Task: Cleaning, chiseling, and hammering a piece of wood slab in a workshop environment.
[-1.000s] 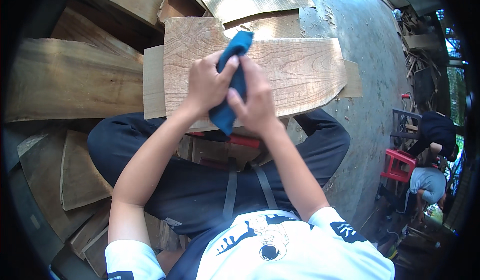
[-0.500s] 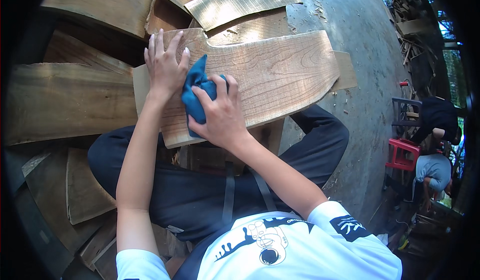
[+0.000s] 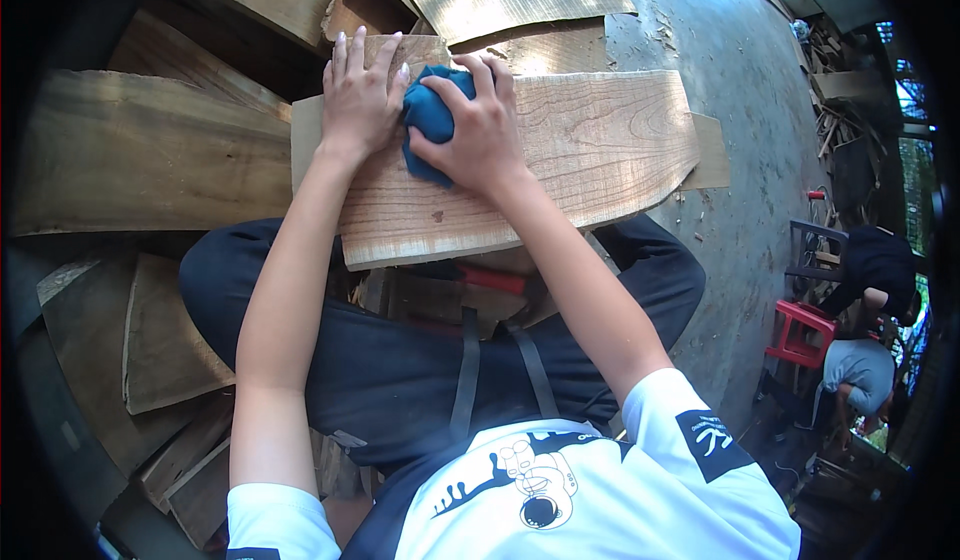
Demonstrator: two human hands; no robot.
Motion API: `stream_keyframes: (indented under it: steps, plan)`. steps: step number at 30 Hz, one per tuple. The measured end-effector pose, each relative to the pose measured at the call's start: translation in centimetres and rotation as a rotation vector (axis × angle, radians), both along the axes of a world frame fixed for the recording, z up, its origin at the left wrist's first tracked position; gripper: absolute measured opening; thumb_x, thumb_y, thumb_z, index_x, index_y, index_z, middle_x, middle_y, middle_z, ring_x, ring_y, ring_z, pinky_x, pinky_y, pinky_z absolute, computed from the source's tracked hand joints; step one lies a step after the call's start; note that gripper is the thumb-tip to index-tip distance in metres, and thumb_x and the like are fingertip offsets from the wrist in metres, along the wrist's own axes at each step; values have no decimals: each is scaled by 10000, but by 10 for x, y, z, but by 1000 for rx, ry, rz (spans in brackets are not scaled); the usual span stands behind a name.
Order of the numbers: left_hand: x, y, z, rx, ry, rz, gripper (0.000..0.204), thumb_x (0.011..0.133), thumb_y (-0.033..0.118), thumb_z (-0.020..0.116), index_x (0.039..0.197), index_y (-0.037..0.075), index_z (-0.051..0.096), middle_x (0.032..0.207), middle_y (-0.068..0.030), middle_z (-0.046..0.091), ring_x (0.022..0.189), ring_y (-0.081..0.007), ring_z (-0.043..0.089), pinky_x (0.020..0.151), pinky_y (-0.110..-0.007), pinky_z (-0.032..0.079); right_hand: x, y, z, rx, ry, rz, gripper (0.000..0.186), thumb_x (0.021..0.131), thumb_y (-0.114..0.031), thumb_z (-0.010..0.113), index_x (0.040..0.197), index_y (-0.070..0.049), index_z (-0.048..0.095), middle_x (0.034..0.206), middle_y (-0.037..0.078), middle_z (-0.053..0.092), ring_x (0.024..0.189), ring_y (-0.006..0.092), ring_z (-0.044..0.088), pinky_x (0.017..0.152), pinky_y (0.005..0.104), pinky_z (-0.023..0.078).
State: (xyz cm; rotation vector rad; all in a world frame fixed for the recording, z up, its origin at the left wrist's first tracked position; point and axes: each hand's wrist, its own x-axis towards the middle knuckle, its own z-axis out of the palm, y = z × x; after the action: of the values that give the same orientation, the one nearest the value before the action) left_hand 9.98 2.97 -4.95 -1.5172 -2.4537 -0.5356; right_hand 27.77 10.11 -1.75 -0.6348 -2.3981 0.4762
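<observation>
A wooden slab point(image 3: 600, 145) with wavy grain and a notch in its far edge lies in front of me, above my crossed legs. My right hand point(image 3: 480, 125) grips a bunched blue cloth point(image 3: 428, 115) and presses it on the slab's left part, close to the far edge. Just left of the cloth, my left hand point(image 3: 362, 100) lies flat on the slab with its fingers spread, holding nothing. Part of the cloth is hidden under my right fingers.
Several boards point(image 3: 150, 155) are piled to my left, and a thin curved board point(image 3: 520, 0) lies beyond the slab. Concrete floor point(image 3: 700, 250) extends on the right. Farther right are a red plastic stool point(image 3: 802, 332) and two people bending down.
My right hand has pushed the blue cloth across the slab toward its far edge. My view has shifted a little, and the left hand stays flat on the slab.
</observation>
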Motion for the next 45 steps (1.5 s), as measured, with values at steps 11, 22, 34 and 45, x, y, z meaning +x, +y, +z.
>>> stream_keyframes:
  steps: [11, 22, 34, 45]
  plan:
    - [1, 0, 7, -20, -8, 59, 495, 1062, 387, 504, 1543, 274, 541, 1623, -224, 434, 1538, -417, 349, 1249, -550, 299, 76, -64, 6, -146, -11, 164, 422, 698, -237, 842, 1072, -76, 730, 1379, 169, 557, 1433, 490, 397, 1165, 620, 401]
    - [-13, -3, 16, 470, -619, -81, 399, 1083, 302, 510, 1239, 2, 722, 1263, -267, 703, 1258, -423, 641, 1166, -467, 433, -68, 18, -10, 25, 74, 49, 462, 745, -315, 828, 1084, -29, 703, 1271, 210, 608, 1284, 429, 495, 1145, 541, 400]
    - [-28, -10, 18, 412, -369, -166, 625, 1115, 508, 401, 1257, -16, 710, 1310, -290, 671, 1343, -450, 568, 1195, -489, 394, 0, -42, 0, -50, -6, 216, 465, 720, -286, 844, 1079, -50, 666, 1234, 194, 572, 1345, 453, 457, 1123, 581, 415]
    - [21, -35, 45, 381, -494, -237, 493, 1065, 364, 573, 1485, 107, 552, 1556, -278, 444, 1418, -476, 472, 1183, -522, 380, -76, 70, -2, -538, 105, 542, 595, 938, -334, 704, 1455, -71, 571, 1420, 178, 608, 1377, 332, 519, 1186, 451, 369]
